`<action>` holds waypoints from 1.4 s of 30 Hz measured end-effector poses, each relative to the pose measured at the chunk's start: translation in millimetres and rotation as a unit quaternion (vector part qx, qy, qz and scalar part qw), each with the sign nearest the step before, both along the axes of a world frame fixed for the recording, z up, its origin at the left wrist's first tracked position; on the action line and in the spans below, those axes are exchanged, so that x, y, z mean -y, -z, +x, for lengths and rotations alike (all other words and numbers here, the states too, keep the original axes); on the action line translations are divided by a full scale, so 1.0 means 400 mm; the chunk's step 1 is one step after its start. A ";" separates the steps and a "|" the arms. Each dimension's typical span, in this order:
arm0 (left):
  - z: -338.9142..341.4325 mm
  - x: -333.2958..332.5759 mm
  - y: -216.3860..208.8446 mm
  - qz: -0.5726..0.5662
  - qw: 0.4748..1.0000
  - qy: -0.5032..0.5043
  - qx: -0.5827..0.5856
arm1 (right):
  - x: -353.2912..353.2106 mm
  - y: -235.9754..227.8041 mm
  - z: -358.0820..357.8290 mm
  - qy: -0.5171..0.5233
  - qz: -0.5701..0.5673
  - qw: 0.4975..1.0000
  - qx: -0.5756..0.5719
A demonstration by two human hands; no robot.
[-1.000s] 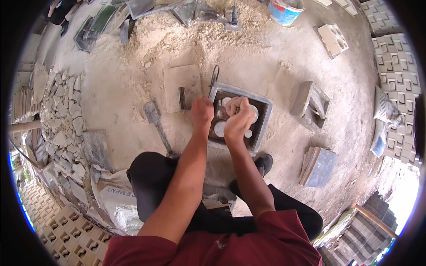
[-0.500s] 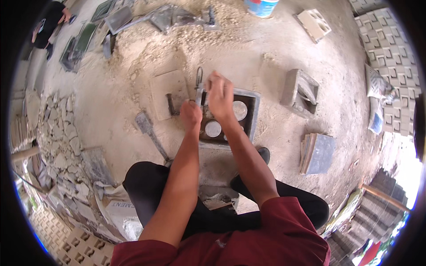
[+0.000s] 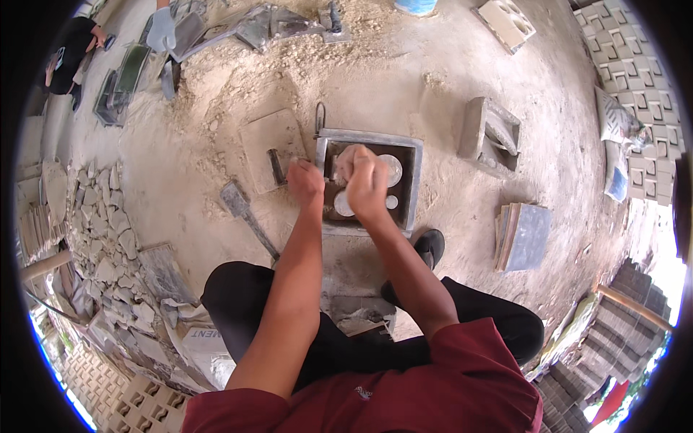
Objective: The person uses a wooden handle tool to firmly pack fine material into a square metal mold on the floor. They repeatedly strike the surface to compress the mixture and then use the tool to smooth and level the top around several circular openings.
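Observation:
A rectangular metal mould frame [image 3: 416, 180] sits on the floor before me, with pale round discs [image 3: 390, 169] standing in its dark inside. Over the interior is my right hand [image 3: 363, 180], its fingers curled together and partly blurred; what they hold, if anything, is hidden. At the frame's left wall, my left hand [image 3: 306, 182] is closed in a fist, and I cannot make out what is in it. A wire loop [image 3: 320, 117] stands up at the frame's far left corner. Left of my left hand, a flat square board [image 3: 266, 141] carries a dark bar [image 3: 276, 167].
A flat-bladed trowel [image 3: 245, 215] lies left of the frame. To the right are a hollow block [image 3: 473, 137] and stacked plates [image 3: 523, 237]. Broken rubble [image 3: 101, 224] lines the left. A gloved hand [image 3: 162, 30] of another person shows at the far left, near metal moulds.
My right hand has come nearer, from the frame's far left corner to above its inside. My left hand stays by the left wall. Another person's gloved hand has appeared at the far left.

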State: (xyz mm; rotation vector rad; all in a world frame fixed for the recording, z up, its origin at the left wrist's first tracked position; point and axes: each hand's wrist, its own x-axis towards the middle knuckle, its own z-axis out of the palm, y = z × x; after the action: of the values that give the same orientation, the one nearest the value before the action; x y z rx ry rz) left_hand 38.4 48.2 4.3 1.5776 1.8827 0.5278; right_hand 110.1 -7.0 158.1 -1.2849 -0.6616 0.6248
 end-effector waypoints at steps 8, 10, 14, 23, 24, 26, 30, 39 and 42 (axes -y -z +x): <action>-0.006 -0.009 0.025 0.081 0.997 -0.003 0.017 | 0.032 0.029 0.005 -0.040 0.018 0.999 -0.023; -0.018 -0.008 0.023 0.045 0.999 -0.007 0.020 | 0.034 -0.006 0.000 -0.007 0.023 0.999 -0.041; -0.011 0.009 0.026 0.088 0.996 0.003 0.018 | 0.074 0.019 -0.028 0.016 0.043 0.998 -0.041; 0.012 -0.010 -0.027 -0.026 0.999 0.000 0.034 | 0.118 0.016 -0.071 0.028 -0.033 0.999 -0.020; -0.001 -0.017 -0.016 -0.018 0.999 0.001 0.031 | 0.097 0.009 -0.071 0.037 -0.046 0.996 -0.065; -0.029 -0.019 0.010 -0.010 1.000 0.000 0.023 | 0.098 -0.037 -0.099 0.031 -0.007 0.997 -0.068; -0.017 -0.013 0.032 0.036 0.999 -0.026 0.020 | 0.076 -0.001 -0.109 0.036 0.029 0.999 -0.013; -0.012 -0.012 -0.006 -0.021 0.999 -0.017 0.038 | -0.048 0.005 -0.016 0.026 -0.031 0.999 0.001; -0.021 -0.017 -0.003 -0.038 0.998 -0.024 0.044 | -0.078 -0.046 -0.015 0.084 0.024 0.995 -0.052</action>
State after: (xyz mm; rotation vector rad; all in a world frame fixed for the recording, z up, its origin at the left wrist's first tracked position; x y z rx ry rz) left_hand 29.9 54.9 5.3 1.4404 1.8556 0.5310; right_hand 104.0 24.2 176.5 -1.2393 -0.4738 0.5304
